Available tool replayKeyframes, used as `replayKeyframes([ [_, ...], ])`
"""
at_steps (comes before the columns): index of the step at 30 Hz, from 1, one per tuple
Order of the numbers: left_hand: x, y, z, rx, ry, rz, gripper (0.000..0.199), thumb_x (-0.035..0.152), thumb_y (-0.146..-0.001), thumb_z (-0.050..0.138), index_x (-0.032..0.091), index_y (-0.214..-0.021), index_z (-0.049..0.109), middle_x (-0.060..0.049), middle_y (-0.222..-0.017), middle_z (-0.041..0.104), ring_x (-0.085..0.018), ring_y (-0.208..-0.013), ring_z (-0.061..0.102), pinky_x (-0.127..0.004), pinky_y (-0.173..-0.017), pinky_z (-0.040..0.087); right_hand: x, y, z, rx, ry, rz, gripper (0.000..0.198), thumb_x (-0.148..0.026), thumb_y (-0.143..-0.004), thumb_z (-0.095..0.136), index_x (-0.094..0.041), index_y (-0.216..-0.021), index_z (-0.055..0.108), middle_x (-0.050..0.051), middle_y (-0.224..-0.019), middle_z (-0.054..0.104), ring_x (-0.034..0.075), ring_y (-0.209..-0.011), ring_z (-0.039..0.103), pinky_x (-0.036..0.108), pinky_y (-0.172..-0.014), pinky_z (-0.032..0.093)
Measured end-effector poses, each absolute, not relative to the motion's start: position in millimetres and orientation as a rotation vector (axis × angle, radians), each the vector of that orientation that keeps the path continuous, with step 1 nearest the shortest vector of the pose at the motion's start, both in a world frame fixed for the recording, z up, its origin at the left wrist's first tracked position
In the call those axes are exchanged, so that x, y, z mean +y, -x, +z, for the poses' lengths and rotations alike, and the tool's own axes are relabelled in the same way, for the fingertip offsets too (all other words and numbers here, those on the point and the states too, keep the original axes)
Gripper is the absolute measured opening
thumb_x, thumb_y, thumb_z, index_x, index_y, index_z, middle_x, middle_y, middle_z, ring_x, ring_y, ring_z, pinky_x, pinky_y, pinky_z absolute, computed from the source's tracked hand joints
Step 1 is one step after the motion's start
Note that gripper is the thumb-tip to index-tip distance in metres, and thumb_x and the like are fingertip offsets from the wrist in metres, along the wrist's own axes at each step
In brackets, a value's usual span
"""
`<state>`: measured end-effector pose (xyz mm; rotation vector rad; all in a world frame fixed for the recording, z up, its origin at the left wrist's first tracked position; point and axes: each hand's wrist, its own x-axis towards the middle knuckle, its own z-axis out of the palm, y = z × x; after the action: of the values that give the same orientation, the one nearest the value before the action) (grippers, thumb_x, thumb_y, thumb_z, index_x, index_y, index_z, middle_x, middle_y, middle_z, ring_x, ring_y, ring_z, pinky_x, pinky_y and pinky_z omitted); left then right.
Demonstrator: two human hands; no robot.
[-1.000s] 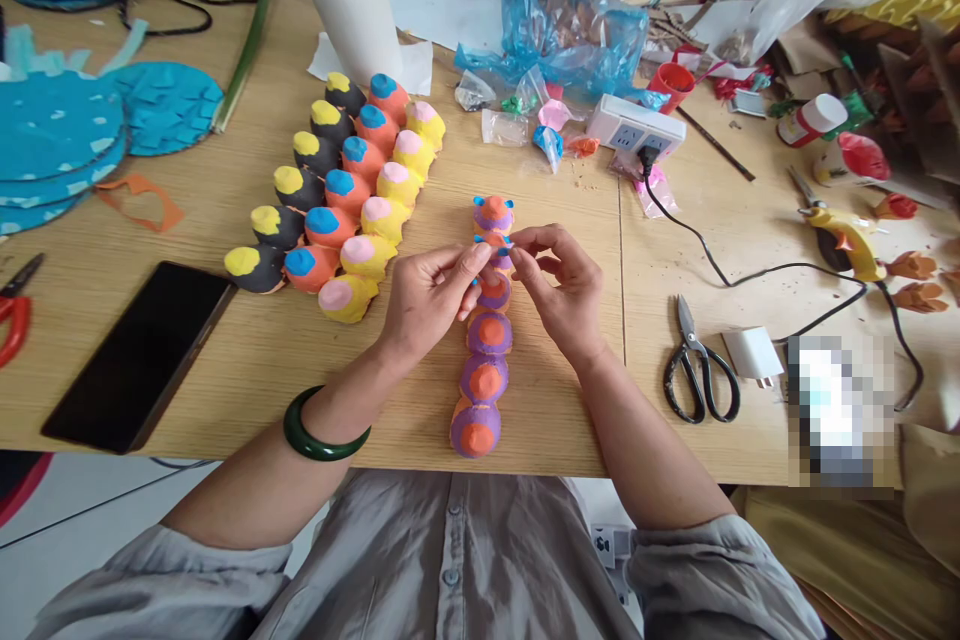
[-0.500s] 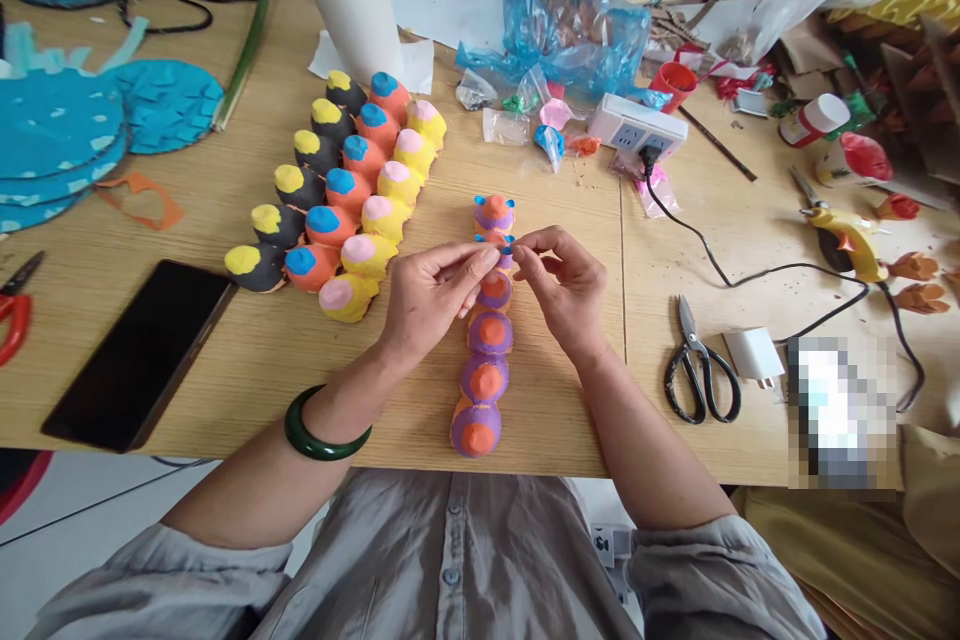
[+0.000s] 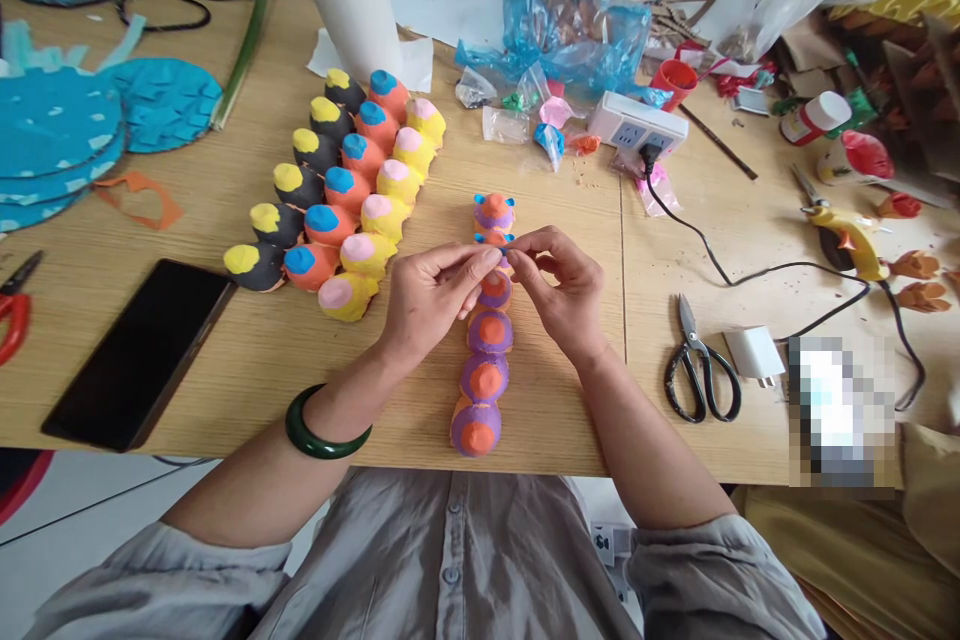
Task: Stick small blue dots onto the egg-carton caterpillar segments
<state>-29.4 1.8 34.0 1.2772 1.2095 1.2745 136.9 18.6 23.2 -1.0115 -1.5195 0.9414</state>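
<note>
My left hand [image 3: 429, 300] and my right hand [image 3: 568, 292] meet fingertip to fingertip above the strip. Both are closed in a pinch on a tiny blue piece of clay [image 3: 504, 251], mostly covered by the fingers. Below them a strip of purple egg-carton cups [image 3: 491, 332] with orange clay caps runs lengthwise away from me. Its two farthest cups carry small blue bits at the sides. A dark green bangle [image 3: 307, 435] circles my left wrist. To the left lie egg-carton strips in black with yellow caps [image 3: 279, 225], orange with blue caps [image 3: 330, 223] and yellow with pink caps [image 3: 386, 215].
A black phone [image 3: 139, 355] lies at left, near red-handled scissors [image 3: 16, 315]. Black-handled scissors [image 3: 701, 365] and a white charger [image 3: 754, 355] are on the right. A white bottle [image 3: 352, 5], a power strip [image 3: 639, 127] and a blue plastic bag [image 3: 570, 30] stand farther back.
My right fingertips have moved slightly left, closing the small gap to my left fingertips at the blue clay. The strips and other things stay put.
</note>
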Motion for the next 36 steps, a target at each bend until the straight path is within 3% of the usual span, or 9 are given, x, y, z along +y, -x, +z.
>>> replayKeyframes([
  [5, 3.3, 28.6, 34.6, 1.201, -1.222, 1.293, 0.031, 0.047, -0.093, 0.074, 0.019, -0.103, 0.086, 0.002, -0.064, 0.064, -0.007, -0.047, 0.042, -0.022, -0.041, 0.032, 19.7, -138.4, 21.6, -1.525, 1.03, 0.908, 0.018, -0.04, -0.099, 0.072, -0.026, -0.087, 0.072, 0.002, -0.089, 0.073, 0.017, -0.081, 0.068, 0.033, -0.07, 0.061],
  [9, 4.0, 29.5, 32.5, 1.217, -1.209, 1.283, 0.025, 0.041, -0.088, 0.079, 0.018, -0.095, 0.085, 0.003, -0.06, 0.061, -0.007, -0.048, 0.041, -0.022, -0.043, 0.033, 19.2, -138.5, 24.7, -1.59, 1.001, 0.828, 0.012, -0.031, -0.1, 0.071, -0.025, -0.09, 0.072, 0.001, -0.089, 0.074, 0.015, -0.081, 0.068, 0.031, -0.072, 0.059],
  [13, 3.8, 29.8, 31.1, 1.225, -1.19, 1.257, 0.023, 0.04, -0.085, 0.081, 0.017, -0.089, 0.084, 0.004, -0.055, 0.056, -0.007, -0.048, 0.04, -0.021, -0.043, 0.032, 17.7, -138.0, 26.1, -1.647, 0.976, 0.779, 0.009, -0.032, -0.102, 0.068, -0.025, -0.102, 0.075, 0.001, -0.093, 0.074, 0.014, -0.082, 0.066, 0.03, -0.074, 0.059],
  [17, 4.7, 30.3, 29.1, 1.18, -1.095, 1.274, 0.021, 0.038, -0.088, 0.08, 0.019, -0.092, 0.085, 0.003, -0.058, 0.057, -0.006, -0.048, 0.039, -0.02, -0.042, 0.031, 16.6, -137.5, 26.8, -1.585, 1.009, 0.817, 0.02, -0.035, -0.103, 0.065, -0.026, -0.12, 0.073, 0.002, -0.098, 0.073, 0.015, -0.088, 0.067, 0.029, -0.071, 0.061],
  [23, 5.0, 29.2, 29.4, 1.117, -0.99, 1.287, 0.019, 0.038, -0.087, 0.082, 0.019, -0.089, 0.085, 0.002, -0.062, 0.06, -0.005, -0.047, 0.039, -0.02, -0.042, 0.03, 17.8, -136.8, 27.1, -1.619, 0.973, 0.784, 0.009, -0.032, -0.1, 0.072, -0.024, -0.098, 0.075, 0.002, -0.098, 0.075, 0.014, -0.088, 0.069, 0.029, -0.075, 0.06],
  [30, 4.3, 27.6, 33.7, 1.066, -0.971, 1.203, 0.031, 0.046, -0.086, 0.083, 0.017, -0.076, 0.079, 0.001, -0.064, 0.057, -0.004, -0.048, 0.037, -0.019, -0.041, 0.025, 19.3, -136.0, 23.3, -1.612, 0.939, 0.746, 0.008, -0.027, -0.099, 0.071, -0.023, -0.094, 0.075, 0.003, -0.102, 0.074, 0.015, -0.092, 0.07, 0.028, -0.072, 0.06],
  [36, 9.4, 30.6, 36.3, 1.059, -0.857, 1.25, 0.024, 0.04, -0.08, 0.085, 0.02, -0.094, 0.085, 0.003, -0.065, 0.052, -0.004, -0.048, 0.034, -0.019, -0.041, 0.022, 16.5, -135.4, 20.8, -1.527, 1.015, 0.872, 0.013, -0.036, -0.101, 0.068, -0.024, -0.097, 0.072, 0.002, -0.096, 0.076, 0.015, -0.084, 0.071, 0.03, -0.074, 0.063],
])
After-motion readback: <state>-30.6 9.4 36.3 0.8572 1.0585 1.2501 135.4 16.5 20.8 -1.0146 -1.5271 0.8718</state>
